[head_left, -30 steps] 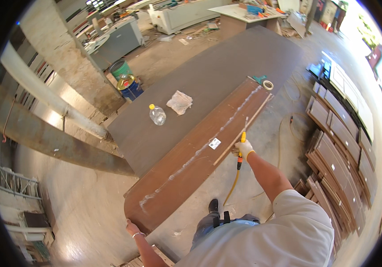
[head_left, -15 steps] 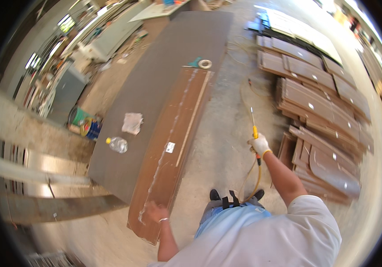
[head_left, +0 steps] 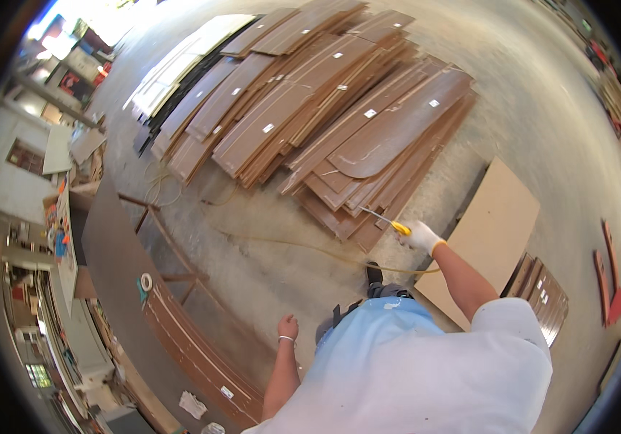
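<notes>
My right hand, in a white glove, grips a yellow air blow gun with a long thin metal nozzle. The nozzle points away and left, toward the nearest stack of brown panels. A yellowish air hose runs across the floor to my right side. My bare left hand, a white band at its wrist, hangs over the floor beside the bench with fingers curled and nothing seen in them. To its left, a brown board with a pale line along it lies on the dark bench top.
A roll of tape and a crumpled cloth lie on the bench. Several more panel stacks and pale sheets stand ahead. To my right are a large tan board and a small panel stack.
My view has swung right, from the bench to the panel stacks. The left hand has come off the brown board. The blow gun, still in my right hand, now points over the nearest stack.
</notes>
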Motion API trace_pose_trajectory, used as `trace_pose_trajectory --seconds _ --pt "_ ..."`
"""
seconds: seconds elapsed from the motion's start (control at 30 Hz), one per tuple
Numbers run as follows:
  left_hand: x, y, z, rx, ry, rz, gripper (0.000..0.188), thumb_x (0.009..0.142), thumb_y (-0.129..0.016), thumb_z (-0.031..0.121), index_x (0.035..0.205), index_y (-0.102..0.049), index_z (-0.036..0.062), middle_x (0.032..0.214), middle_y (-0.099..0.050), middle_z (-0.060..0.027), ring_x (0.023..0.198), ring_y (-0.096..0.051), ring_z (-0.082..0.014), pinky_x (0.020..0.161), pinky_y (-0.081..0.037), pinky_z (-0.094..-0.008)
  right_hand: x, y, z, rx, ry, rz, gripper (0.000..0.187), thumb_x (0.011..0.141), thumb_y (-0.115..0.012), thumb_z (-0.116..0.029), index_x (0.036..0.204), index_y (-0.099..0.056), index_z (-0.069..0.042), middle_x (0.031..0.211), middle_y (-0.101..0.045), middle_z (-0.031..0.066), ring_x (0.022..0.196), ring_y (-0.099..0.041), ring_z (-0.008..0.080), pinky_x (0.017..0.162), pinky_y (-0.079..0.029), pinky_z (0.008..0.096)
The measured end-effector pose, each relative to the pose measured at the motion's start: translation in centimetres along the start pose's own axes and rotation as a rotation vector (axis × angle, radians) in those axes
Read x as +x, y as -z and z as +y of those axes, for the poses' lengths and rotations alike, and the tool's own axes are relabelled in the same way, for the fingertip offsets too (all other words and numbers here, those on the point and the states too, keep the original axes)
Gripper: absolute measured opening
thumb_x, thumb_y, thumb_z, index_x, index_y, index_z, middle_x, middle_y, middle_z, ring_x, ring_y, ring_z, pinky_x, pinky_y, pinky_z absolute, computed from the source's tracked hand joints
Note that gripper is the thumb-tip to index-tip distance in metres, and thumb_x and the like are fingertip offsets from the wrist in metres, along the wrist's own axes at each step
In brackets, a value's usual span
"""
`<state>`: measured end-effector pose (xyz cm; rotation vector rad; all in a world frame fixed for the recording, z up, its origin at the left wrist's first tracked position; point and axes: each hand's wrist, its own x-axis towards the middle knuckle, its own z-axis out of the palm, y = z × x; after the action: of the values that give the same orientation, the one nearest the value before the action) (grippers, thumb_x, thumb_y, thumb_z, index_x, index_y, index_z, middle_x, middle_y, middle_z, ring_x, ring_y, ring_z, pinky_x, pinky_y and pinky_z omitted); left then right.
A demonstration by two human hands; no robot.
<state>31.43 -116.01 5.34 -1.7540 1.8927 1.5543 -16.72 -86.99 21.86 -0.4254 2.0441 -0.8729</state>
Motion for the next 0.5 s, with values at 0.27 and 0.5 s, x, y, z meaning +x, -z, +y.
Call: trace_pose_trajectory --seconds 0.27,0.5 --pt "9.9 -7.9 10.2 0.515 -0.333 -0.217 0.036 0.089 -0.061 0.014 0.122 -0.068 0.0001 0.09 -0.073 -0.0186 0.076 -0.072 -0.0222 0.07 -0.059 -0.0365 -4.5 -7.5 16.6 0.067 -0.502 0.315 0.036 0.087 -0.068 -0.041 0.104 -0.074 -0.01 0.095 -0.074 0.0192 0.095 -0.071 0.0358 0.084 -0.054 0.0445" --pt "21.4 -12.5 19.7 0.543 -0.169 -0.419 0.031 0.092 -0.06 0.015 0.118 -0.069 0.0029 0.09 -0.074 -0.0166 0.068 -0.072 -0.0285 0.067 -0.059 -0.0386 -1.2 -11.3 10.8 -0.005 -0.633 0.295 0.033 0.088 -0.067 -0.036 0.109 -0.073 -0.011 0.107 -0.073 0.0197 0.105 -0.068 0.0394 0.092 -0.053 0.0482"
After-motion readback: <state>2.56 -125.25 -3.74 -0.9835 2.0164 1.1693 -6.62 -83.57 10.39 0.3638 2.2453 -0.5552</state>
